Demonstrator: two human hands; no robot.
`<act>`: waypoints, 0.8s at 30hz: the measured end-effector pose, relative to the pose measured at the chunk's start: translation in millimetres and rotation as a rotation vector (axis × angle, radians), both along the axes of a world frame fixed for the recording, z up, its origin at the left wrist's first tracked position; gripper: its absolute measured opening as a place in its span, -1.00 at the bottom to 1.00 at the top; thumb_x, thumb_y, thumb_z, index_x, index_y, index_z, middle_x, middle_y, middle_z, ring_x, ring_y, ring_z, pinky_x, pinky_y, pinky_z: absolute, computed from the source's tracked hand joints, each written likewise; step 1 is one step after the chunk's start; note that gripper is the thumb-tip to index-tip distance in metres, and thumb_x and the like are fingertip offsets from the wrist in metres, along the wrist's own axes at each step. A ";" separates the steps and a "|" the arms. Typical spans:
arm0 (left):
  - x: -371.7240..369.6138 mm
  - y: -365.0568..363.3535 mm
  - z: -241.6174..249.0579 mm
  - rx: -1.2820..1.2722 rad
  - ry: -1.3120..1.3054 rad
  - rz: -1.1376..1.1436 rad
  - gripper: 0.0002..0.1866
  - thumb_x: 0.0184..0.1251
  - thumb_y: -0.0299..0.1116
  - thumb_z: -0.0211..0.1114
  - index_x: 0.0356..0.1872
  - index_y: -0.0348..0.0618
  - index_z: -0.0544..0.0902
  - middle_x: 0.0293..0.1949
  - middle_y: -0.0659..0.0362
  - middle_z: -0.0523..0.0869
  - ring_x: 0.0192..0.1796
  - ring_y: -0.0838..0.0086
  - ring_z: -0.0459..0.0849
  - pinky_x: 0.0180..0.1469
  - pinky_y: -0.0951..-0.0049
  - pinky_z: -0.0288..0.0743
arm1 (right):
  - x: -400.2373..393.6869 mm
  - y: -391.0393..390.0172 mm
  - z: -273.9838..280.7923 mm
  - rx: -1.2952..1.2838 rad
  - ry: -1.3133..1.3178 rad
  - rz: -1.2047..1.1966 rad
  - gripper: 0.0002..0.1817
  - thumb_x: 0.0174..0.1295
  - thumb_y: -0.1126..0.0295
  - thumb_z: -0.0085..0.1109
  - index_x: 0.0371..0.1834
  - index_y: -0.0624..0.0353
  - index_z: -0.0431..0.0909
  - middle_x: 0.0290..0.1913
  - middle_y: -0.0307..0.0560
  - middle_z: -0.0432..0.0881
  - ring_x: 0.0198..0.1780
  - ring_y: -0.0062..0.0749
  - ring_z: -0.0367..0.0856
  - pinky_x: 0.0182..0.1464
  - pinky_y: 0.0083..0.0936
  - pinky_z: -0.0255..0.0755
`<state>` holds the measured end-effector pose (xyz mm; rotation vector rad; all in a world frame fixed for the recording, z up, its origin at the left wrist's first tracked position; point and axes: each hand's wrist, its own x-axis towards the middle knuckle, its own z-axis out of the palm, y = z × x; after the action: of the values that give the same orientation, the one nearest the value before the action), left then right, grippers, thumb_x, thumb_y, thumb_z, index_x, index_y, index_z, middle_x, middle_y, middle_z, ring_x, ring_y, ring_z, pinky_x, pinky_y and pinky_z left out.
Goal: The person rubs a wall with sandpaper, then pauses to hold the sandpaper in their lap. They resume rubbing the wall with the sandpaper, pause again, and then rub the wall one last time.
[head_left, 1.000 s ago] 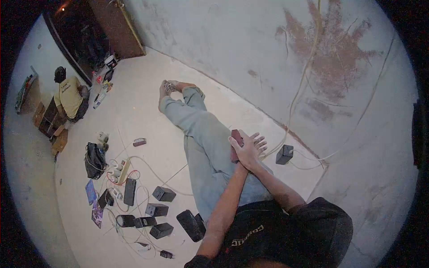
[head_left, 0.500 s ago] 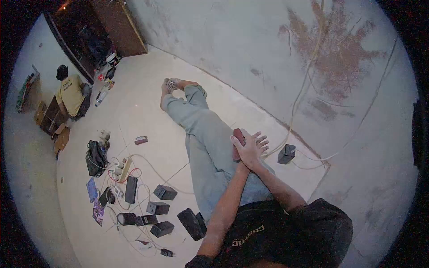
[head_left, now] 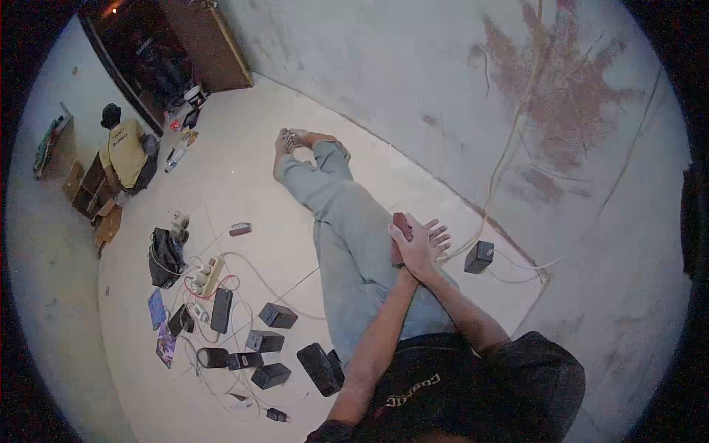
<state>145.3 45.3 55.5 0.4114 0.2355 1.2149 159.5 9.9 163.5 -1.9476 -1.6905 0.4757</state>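
My forearms meet at the wrists above my lap, on the grey-green trousers (head_left: 347, 214). My right hand (head_left: 419, 249) lies on top, its fingers spread toward the wall and its thumb over a reddish-brown flat object (head_left: 399, 240). Most of my left hand (head_left: 405, 275) is hidden beneath it; the wrist points at that object, but its grip is unclear. Right of the hands, near the wall, stands a black box-shaped adapter (head_left: 479, 257) with a cable.
Left of my legs lie a power strip (head_left: 213, 276), a black bag (head_left: 165, 257), black blocks (head_left: 266, 340), phones, cables and a large black case (head_left: 320, 369). A person in yellow (head_left: 127, 155) sits by the doorway. The stained wall (head_left: 354, 66) runs along the right.
The view has shifted slightly, so the floor items and hands appear a little further right. My hands keep nearly the same crossed pose beside the reddish-brown object.
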 end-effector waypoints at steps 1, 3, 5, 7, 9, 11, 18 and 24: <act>1.2 -0.1 0.4 -0.004 -0.007 0.004 -0.18 0.33 0.28 -0.19 0.38 -0.21 0.14 0.32 -0.17 0.23 0.28 -0.05 0.27 0.32 -0.10 0.13 | 1.8 1.4 3.9 0.000 -0.001 0.000 -0.16 0.09 -0.33 0.03 0.33 -0.02 0.29 0.30 0.67 0.09 0.36 0.63 -0.12 0.30 0.39 -0.28; 1.8 -1.4 -0.3 -0.015 -0.017 0.010 -0.19 0.33 0.27 -0.19 0.38 -0.21 0.15 0.32 -0.17 0.23 0.28 -0.05 0.27 0.32 -0.10 0.13 | 9.7 1.5 12.2 -0.068 0.141 0.144 -0.11 0.09 -0.34 0.01 0.38 0.02 0.23 0.32 0.66 0.06 0.38 0.62 -0.15 0.31 0.39 -0.28; 0.5 -2.5 -0.7 -0.029 -0.037 0.010 -0.19 0.34 0.26 -0.18 0.37 -0.21 0.15 0.32 -0.17 0.23 0.29 -0.04 0.27 0.32 -0.10 0.14 | 12.4 -7.0 32.8 -0.107 0.134 0.119 -0.14 0.10 -0.34 0.00 0.38 -0.04 0.24 0.35 0.63 0.02 0.39 0.61 -0.19 0.32 0.38 -0.33; -3.4 -6.4 0.3 -0.055 -0.085 -0.010 -0.20 0.34 0.25 -0.17 0.37 -0.21 0.16 0.32 -0.17 0.24 0.29 -0.04 0.27 0.32 -0.10 0.14 | 7.9 -17.6 45.3 -0.166 0.185 0.073 -0.21 0.10 -0.33 -0.02 0.36 -0.17 0.29 0.39 0.58 -0.04 0.41 0.59 -0.27 0.34 0.37 -0.43; -12.3 -11.7 7.3 -0.118 -0.254 -0.058 -0.21 0.34 0.25 -0.16 0.37 -0.22 0.16 0.32 -0.17 0.24 0.29 -0.03 0.27 0.32 -0.09 0.14 | 24.3 -20.4 73.5 -0.252 0.340 0.204 -0.26 0.09 -0.33 -0.04 0.34 -0.28 0.33 0.43 0.50 -0.09 0.44 0.54 -0.33 0.37 0.31 -0.49; 5.6 -8.8 16.2 -0.131 0.057 0.055 -0.25 0.35 0.19 -0.11 0.36 -0.21 0.19 0.30 -0.18 0.25 0.29 -0.01 0.27 0.32 -0.07 0.17 | 29.0 -25.7 69.6 -0.175 0.333 0.181 -0.31 0.10 -0.30 -0.04 0.30 -0.33 0.36 0.42 0.48 -0.03 0.42 0.57 -0.29 0.36 0.35 -0.46; 5.6 -6.3 16.5 -0.027 0.113 0.057 -0.36 0.36 0.02 -0.01 0.34 -0.17 0.25 0.21 -0.15 0.37 0.21 0.02 0.35 0.29 0.01 0.26 | 18.8 -7.4 14.1 0.155 0.686 0.360 -0.36 0.18 -0.07 0.03 0.22 0.13 0.39 0.01 0.24 0.60 0.11 0.12 0.52 0.26 -0.16 0.23; 7.0 -5.4 19.4 -0.087 0.107 0.054 -0.37 0.30 -0.05 0.10 0.30 -0.21 0.28 0.16 -0.13 0.43 0.15 0.04 0.40 0.23 0.05 0.34 | 7.0 -1.6 -3.2 0.100 0.581 0.286 -0.44 0.17 -0.11 0.04 0.19 -0.10 0.47 -0.01 0.27 0.59 0.20 0.36 0.34 0.29 0.19 -0.04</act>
<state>152.3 39.9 74.8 0.3965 0.3922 1.2323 166.5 8.3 160.3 -1.3201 -1.5612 0.9386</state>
